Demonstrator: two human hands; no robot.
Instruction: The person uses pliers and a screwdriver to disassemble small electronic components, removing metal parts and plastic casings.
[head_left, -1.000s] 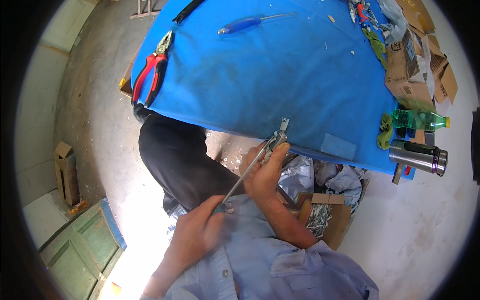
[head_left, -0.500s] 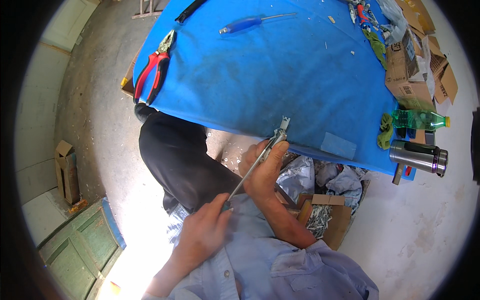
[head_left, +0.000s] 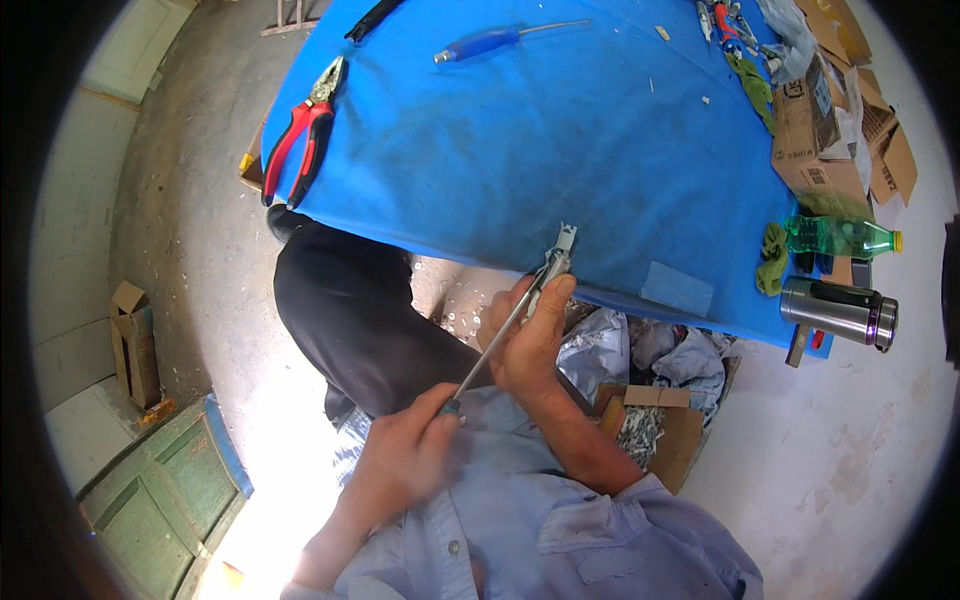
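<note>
My left hand (head_left: 405, 450) is closed round the handle of a long screwdriver, held in front of my shirt. The thin metal shaft (head_left: 488, 352) slants up and away to the right. Its far end meets a small silver metal part (head_left: 558, 257) with a forked tip, at the near edge of the blue-covered table (head_left: 480, 160). My right hand (head_left: 527, 335) grips that part, thumb along its right side. The fingers behind it are mostly hidden, and so is the exact spot where the screwdriver tip touches.
Red-and-black pliers (head_left: 308, 130) and a blue-handled screwdriver (head_left: 480, 46) lie on the left and far table. At right are a steel flask (head_left: 838, 313), a green bottle (head_left: 845, 236) and cardboard boxes (head_left: 815, 150). Below the edge sits an open box of small metal pieces (head_left: 640, 432).
Both hands keep their grips. The metal part and screwdriver have shifted very slightly up and left; otherwise little differs.
</note>
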